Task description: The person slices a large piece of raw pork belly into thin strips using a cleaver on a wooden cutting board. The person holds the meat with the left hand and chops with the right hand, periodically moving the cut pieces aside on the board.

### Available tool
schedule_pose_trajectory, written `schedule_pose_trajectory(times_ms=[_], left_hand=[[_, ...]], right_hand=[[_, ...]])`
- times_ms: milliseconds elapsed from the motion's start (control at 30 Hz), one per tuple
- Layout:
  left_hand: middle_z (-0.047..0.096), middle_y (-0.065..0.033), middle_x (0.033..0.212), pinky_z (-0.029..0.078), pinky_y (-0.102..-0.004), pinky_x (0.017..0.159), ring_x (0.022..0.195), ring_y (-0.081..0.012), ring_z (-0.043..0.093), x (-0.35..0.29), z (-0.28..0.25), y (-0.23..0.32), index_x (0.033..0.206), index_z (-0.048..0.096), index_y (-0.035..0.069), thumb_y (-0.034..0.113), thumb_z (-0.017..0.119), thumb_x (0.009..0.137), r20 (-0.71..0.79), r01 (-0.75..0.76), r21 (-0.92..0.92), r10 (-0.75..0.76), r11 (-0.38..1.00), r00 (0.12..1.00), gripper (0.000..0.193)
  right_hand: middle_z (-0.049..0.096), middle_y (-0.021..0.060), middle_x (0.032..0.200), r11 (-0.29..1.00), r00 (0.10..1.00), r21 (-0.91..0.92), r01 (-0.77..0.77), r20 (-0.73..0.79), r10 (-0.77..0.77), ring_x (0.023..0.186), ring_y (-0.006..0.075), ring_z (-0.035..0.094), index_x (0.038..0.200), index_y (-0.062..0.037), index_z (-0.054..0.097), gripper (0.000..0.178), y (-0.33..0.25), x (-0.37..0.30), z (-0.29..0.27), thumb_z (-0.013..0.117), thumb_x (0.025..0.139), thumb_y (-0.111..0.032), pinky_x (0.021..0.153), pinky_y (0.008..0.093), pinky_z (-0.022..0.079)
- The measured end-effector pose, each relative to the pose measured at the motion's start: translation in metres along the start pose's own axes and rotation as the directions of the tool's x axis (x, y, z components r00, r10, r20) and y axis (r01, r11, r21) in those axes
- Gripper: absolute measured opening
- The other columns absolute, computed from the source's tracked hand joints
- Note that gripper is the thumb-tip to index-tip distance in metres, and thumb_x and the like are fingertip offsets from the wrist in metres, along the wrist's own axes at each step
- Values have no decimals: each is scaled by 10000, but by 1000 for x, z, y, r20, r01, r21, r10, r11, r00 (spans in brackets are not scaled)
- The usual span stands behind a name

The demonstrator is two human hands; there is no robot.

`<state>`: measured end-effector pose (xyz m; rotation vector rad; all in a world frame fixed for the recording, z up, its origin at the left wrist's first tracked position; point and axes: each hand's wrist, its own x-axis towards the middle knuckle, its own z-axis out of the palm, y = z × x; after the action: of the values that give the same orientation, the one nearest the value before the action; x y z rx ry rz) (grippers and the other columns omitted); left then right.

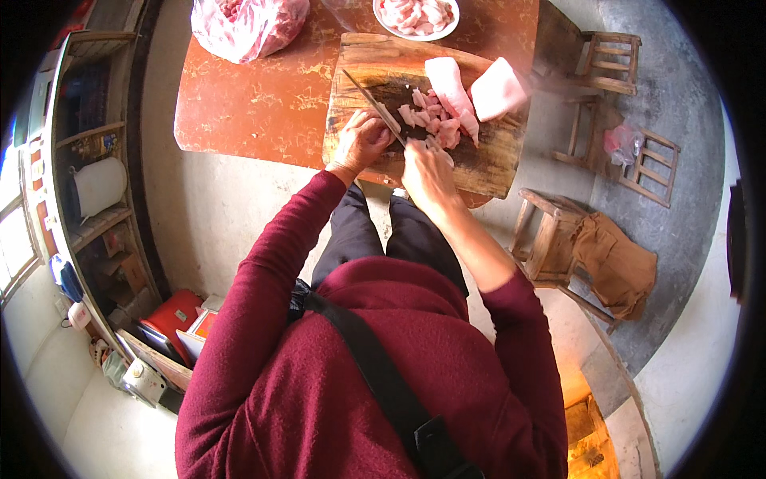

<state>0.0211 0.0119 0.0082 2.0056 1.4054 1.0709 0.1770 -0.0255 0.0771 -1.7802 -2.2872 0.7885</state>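
Note:
My right hand (428,172) is closed round the handle end of a kitchen knife (372,100), whose long blade slants up and to the left over a wooden cutting board (487,168). Just left of the blade, my left hand (362,144) has its fingers curled in close to it; what they hold, if anything, is hidden. Small cut pieces of pale pink meat (431,116) lie heaped on the dark middle of the board. Beyond them rests a long strip of fatty meat (448,83). A thicker pale slab (499,89) sits beside it, near the board's right edge.
The board lies on a reddish-brown table (247,112). At the far left is a plastic bag of meat (249,28); a white bowl (416,35) of sliced meat stands behind the board. Wooden stools (550,231) are on the right, shelves (100,227) on the left.

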Motion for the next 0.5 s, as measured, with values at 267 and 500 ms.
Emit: schedule_pose_trajectory(times_ms=[267, 500], left_hand=[[593, -97, 920, 463, -352, 779, 890, -284, 557, -8, -2, -8, 852, 611, 35, 86, 632, 742, 71, 8, -4, -7, 1000, 997, 123], [600, -98, 952, 465, -350, 790, 898, -276, 574, -9, -2, -5, 872, 626, 34, 103, 633, 769, 76, 28, -32, -25, 999, 997, 124]], right_hand=[[613, 218, 707, 999, 997, 48, -12, 81, 8, 644, 351, 630, 815, 10, 536, 96, 12, 12, -7, 515, 802, -83, 556, 425, 510], [595, 250, 647, 990, 990, -9, -143, -8, 143, 603, 381, 617, 887, 19, 534, 150, 19, -20, -33, 462, 858, -109, 539, 458, 488]])
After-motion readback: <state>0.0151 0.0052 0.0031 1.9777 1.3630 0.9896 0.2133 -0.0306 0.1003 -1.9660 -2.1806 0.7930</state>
